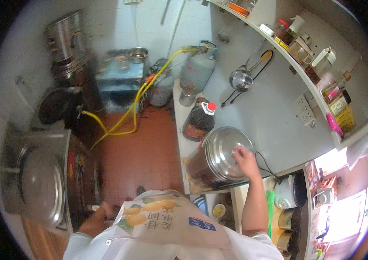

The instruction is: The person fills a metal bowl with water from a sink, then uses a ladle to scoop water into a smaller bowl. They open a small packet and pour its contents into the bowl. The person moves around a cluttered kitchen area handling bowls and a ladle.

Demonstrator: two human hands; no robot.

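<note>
My right hand [245,158] is on top of the domed metal lid [224,139] of a large stainless steel pot [200,169], its fingers closed around the lid's knob. The pot stands at the end of a white counter, with the lid on it. Low at the left, my left hand [104,209] is near the stove's side; a small white object [95,207] shows by its fingers, and the picture does not settle whether it is held. A large jug of dark liquid [198,122] with a red cap stands just beyond the pot.
On the left is a steel stove [64,136] with a large round metal lid [42,188]. Gas cylinders [197,70] stand at the back, and a yellow hose [135,104] runs over the red tiled floor [132,156]. A ladle [242,79] hangs on the wall below a shelf [288,53] of jars.
</note>
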